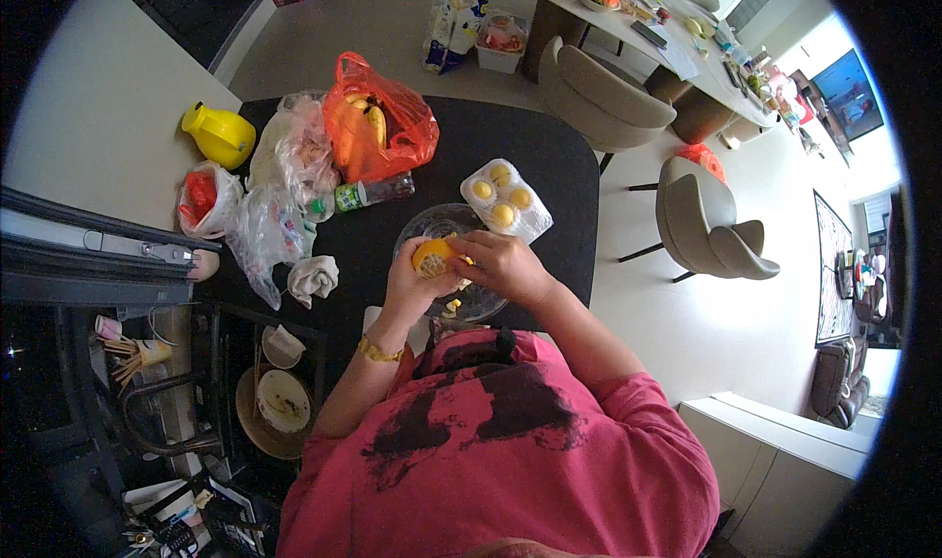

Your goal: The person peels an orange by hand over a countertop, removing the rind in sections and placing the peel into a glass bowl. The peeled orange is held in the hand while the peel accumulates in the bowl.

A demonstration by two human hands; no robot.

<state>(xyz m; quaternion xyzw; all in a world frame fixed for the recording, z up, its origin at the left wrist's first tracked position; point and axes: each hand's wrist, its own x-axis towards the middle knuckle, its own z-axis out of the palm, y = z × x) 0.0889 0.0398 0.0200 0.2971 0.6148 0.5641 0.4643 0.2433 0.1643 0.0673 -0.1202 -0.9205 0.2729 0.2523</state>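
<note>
My left hand (416,282) holds a partly peeled orange (433,258), and pale pith shows on its near side. The thumb and fingers of my right hand (504,263) pinch the peel at the fruit's right side. Both hands are over a clear round bowl (412,227) with a few scraps of peel (452,306) in it. Just beyond the bowl on the right lies a pack of several round yellow fruits (502,193) in white foam netting. The fingertips of my right hand partly hide the peel they grip.
On the black counter (500,127) are a red plastic bag (412,142) with bananas (376,125), a plastic bottle (379,190) on its side, clear plastic bags (268,223) and a crumpled cloth (313,278). A yellow jug (221,137) stands far left. At left is a sink (246,418) with dishes.
</note>
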